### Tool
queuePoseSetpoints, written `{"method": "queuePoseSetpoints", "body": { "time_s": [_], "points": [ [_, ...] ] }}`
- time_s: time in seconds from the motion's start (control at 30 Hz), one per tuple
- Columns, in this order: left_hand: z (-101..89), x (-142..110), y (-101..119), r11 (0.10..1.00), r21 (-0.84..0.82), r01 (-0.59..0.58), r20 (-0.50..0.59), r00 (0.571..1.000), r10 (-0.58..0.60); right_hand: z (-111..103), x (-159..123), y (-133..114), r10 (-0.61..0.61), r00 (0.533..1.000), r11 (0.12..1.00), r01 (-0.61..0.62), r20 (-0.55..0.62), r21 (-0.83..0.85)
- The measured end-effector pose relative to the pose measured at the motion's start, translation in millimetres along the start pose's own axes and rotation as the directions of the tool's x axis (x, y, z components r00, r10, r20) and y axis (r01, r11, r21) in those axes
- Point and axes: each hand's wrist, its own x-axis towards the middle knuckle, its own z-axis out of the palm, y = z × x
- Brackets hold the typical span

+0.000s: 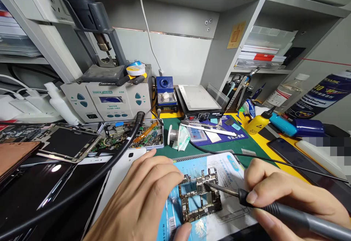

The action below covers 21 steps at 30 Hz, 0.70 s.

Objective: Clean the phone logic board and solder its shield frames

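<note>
The board [201,197] lies on the sheet [229,213], toward its left edge, with bare white sheet to the right of it. The left hand [145,197] comes in over the sheet's left edge, palm down and fingers bent; its forefinger and thumb stand well apart, the fingertip at the board's far left corner and the thumb at the near left corner, with the board between them. The right hand [293,195] is closed on the iron [297,217] in a pen-like grip, fingertips and thumb around the dark front of the handle, and the slanted tip meets the board in its far half. The sheet lies at the near edge of the green mat [236,146]. Along the mat's far edge are the iron stand [164,87] and, just right of it, the hot plate [201,100]. The spool [173,135] stands near the mat's far left corner beside a crumpled wipe [183,138], and the parts tray [148,136] is left of it. A white pen [210,128] lies toward the far edge, partly over the purple pad [238,131]. The air station [109,100] stands behind the tray, and a black hose [120,153] crosses in front of it toward the near left.
</note>
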Motion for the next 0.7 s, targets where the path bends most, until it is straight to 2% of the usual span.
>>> {"method": "queuePoseSetpoints", "body": {
  "time_s": [0.4, 0.7],
  "points": [
    [-1.1, 0.4, 1.1, 0.998, 0.004, -0.056, 0.002, 0.998, 0.056, 1.5, 7.1, -8.4, 0.014, 1.000, 1.000, -0.014, -0.027, -0.027],
    [-1.2, -3.7, 5.0, 1.000, 0.026, -0.013, 0.008, 1.000, 0.013, -3.1, 18.5, -10.2, 0.018, 0.999, 0.995, -0.022, -0.045, -0.094]
  ]
}}
